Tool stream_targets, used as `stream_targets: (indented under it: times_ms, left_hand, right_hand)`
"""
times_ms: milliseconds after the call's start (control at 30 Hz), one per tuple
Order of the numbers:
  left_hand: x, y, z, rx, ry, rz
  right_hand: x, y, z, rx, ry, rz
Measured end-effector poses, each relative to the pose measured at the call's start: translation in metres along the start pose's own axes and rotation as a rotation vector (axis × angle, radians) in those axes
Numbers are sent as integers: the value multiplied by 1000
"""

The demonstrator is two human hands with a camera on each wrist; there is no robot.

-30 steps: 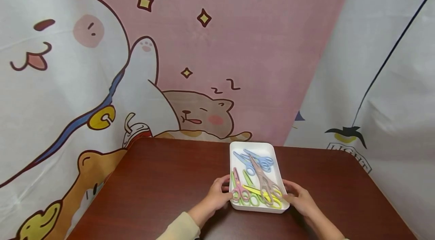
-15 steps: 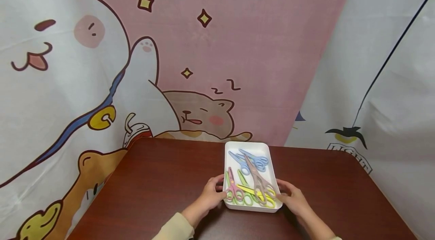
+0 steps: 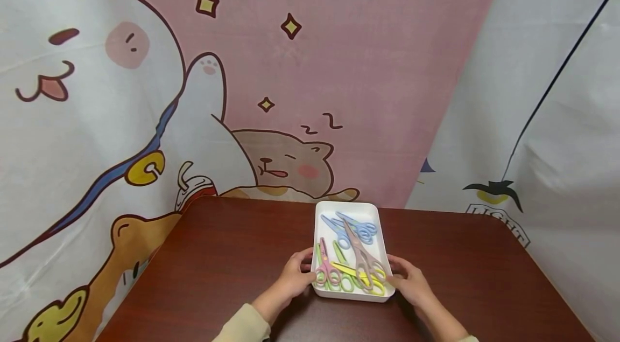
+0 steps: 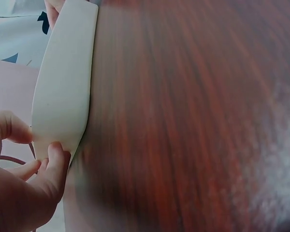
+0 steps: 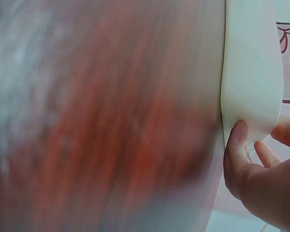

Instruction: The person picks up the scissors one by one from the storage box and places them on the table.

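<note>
A white rectangular tray (image 3: 379, 234) lies on the table with several scissors in it. Blue scissors (image 3: 366, 231) sit at its far end. Taupe scissors (image 3: 356, 248) lie slanted across the middle, over yellow scissors (image 3: 377, 289). Pink scissors (image 3: 323, 263) and green scissors (image 3: 338, 251) are at the near left. My left hand (image 3: 294, 276) grips the tray's left side near the front corner, thumb at the rim and fingers against the outer wall (image 4: 65, 72). Opposite it, my right hand (image 3: 411, 281) grips the right side the same way.
The dark red-brown wooden table (image 3: 232, 245) spreads to both sides of the tray. Behind it hangs a pink and white cloth (image 3: 368, 89) printed with cartoon animals, close to the table's far edge.
Both hands have moved the tray a short way to the left along the table. The scissors have travelled with it, and the grip looks the same.
</note>
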State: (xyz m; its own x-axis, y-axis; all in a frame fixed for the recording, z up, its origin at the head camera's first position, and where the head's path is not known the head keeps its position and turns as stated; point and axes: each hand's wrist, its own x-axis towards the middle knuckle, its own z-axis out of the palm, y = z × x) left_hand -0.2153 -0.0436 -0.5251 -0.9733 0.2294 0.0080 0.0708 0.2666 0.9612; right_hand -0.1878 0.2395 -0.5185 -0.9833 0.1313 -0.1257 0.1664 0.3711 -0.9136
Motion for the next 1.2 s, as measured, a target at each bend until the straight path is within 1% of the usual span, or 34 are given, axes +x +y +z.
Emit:
stream_targets:
  times_ms: [333,533,833,1200]
  left_hand:
    - [-1,-4,-9,0,-13,-2]
    - [-1,-5,-12,-3,-12,-9]
    - [0,-4,-9,-29,-7,37]
    - [1,-5,-14,6,12,7]
  right_hand:
    - [-2,-3,9,-5,12,3]
    - [-2,-3,12,-6,6,-23]
    - [-1,-4,12,-10,19,-5]
    - [-1,-8,18,-14,23,-19]
